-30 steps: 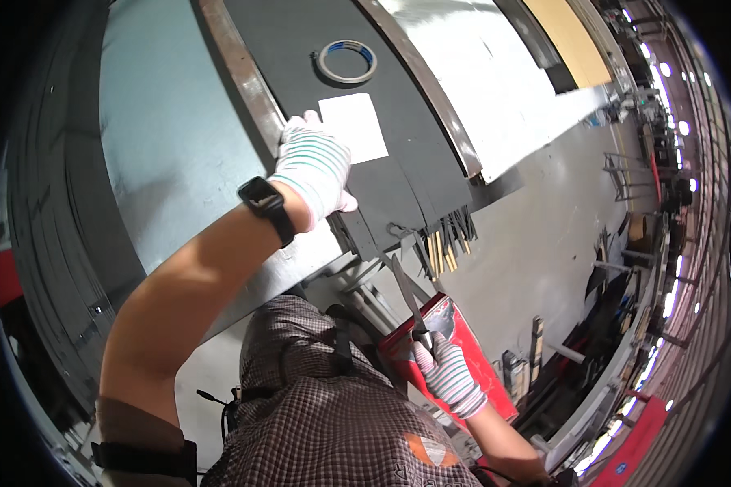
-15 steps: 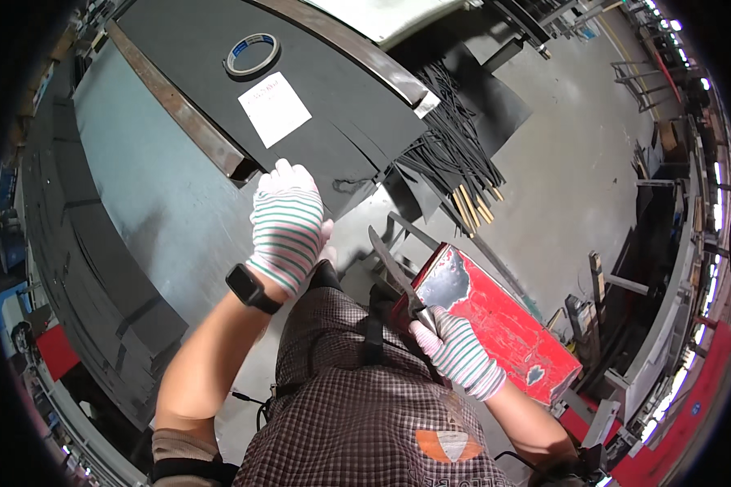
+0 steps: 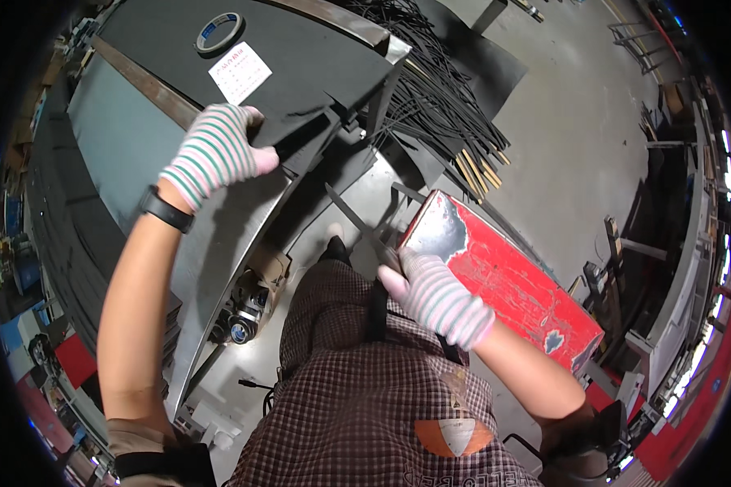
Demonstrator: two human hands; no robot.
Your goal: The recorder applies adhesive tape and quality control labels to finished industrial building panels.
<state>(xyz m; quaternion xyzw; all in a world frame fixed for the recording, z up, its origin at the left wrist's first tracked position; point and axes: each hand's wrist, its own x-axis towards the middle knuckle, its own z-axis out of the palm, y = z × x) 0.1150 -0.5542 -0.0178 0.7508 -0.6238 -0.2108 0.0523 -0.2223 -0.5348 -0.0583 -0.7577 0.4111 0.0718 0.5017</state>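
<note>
My left hand [image 3: 222,150], in a striped glove, is at the near edge of a black sheet [image 3: 300,69]. Its fingers curl over the sheet's raised edge, with the thumb on the near side. A narrow black flap stands up just right of the thumb. In my right hand [image 3: 443,296], also gloved, is a knife [image 3: 356,214]; its long blade points up and left, and the fingers cover the handle. A white paper label [image 3: 240,73] lies on the sheet, with a roll of tape [image 3: 218,34] beyond it.
Right of my legs sits a worn red metal box [image 3: 503,284]. Black strips [image 3: 443,97] lie heaped beyond it, some with tan ends [image 3: 479,174]. A rusty metal bar [image 3: 146,81] runs along the sheet's left side. A metal table edge [image 3: 252,243] comes close to my left leg.
My left hand has moved left and up, and the sheet's near edge beside it is now raised. The right hand has moved up and left with the knife. The view has shifted.
</note>
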